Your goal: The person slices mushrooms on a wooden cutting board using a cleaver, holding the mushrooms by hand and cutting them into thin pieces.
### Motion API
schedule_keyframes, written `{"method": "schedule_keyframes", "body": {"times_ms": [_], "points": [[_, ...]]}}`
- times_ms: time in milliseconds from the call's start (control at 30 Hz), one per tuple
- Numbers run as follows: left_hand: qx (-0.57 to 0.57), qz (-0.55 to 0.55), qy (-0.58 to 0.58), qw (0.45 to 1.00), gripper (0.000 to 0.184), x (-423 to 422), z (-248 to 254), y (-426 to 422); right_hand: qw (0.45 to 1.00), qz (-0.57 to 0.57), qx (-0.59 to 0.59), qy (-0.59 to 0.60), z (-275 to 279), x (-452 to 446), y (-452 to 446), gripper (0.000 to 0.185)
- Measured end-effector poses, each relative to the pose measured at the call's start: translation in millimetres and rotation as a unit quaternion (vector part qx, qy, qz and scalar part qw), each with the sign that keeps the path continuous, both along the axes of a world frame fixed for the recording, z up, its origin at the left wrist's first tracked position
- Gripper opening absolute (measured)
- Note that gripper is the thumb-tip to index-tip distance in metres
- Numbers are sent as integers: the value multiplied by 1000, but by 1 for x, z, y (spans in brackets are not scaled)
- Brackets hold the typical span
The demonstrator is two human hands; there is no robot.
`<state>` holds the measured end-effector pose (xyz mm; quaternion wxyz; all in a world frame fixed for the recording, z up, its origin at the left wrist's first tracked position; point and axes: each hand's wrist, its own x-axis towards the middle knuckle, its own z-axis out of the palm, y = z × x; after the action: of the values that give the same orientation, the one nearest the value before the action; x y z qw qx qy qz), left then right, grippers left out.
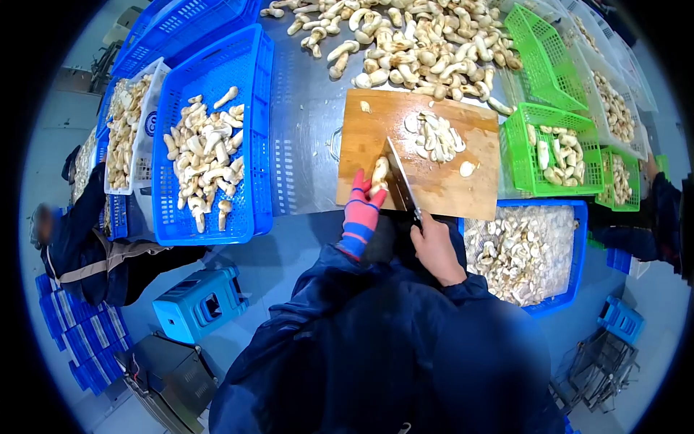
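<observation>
My left hand (361,211), in a pink and blue striped glove, grips a whole mushroom (380,171) on the near left part of the wooden cutting board (455,200). Bare and closed, my right hand (438,247) holds the handle of a kitchen knife (402,177) at the board's near edge. The blade points away from me, just right of the mushroom; whether it touches is unclear. Sliced mushrooms (436,137) lie in a pile farther back on the board, with a few loose pieces around them.
A heap of whole mushrooms (434,47) covers the back of the metal table (303,145). Blue crate (262,145) with mushrooms stands left; green baskets (553,112) stand right. Below the board's right side is a blue crate of slices (517,249). People (101,246) work at both sides.
</observation>
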<state>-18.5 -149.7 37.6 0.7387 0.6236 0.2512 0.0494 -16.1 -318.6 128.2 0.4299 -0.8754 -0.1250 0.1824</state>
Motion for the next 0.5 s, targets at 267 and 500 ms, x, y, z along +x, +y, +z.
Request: {"method": "schedule_keyframes", "body": {"times_ms": [267,500], "points": [[203,-58,47,976,67,6,-1,-10,999,32,-39,-3,11,8,11,29],[47,-34,13,998,68,8,-12,-9,997,46,-60,-8,9,12,8,29]]}}
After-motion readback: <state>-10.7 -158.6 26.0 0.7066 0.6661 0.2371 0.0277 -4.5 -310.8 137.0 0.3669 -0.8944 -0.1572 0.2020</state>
